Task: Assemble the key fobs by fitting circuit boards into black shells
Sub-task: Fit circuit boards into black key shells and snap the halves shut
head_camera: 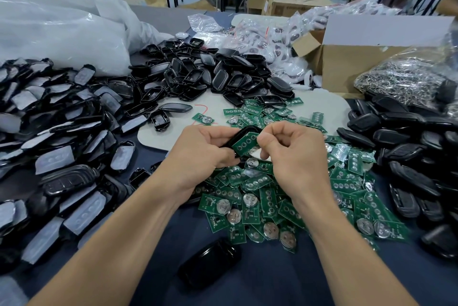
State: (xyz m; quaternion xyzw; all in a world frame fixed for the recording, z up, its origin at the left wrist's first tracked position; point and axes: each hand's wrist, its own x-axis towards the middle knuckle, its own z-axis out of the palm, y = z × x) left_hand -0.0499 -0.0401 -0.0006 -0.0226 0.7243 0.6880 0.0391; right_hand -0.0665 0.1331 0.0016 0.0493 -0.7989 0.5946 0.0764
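Observation:
My left hand (202, 151) grips a black shell (236, 137) above the middle of the table. A green circuit board (245, 144) lies against the open face of that shell, and my right hand (291, 151) pinches the board's right edge with thumb and fingers. Directly beneath both hands spreads a heap of green circuit boards (267, 196), many with round coin cells. Empty black shells (198, 75) are piled behind.
Shells with grey pads (57, 137) cover the left side. Black fob halves (406, 147) are heaped at the right. One black fob (209, 262) lies near the front edge. Behind stand a cardboard box (347, 63), a bag of metal rings (401, 82) and white plastic bags (62, 30).

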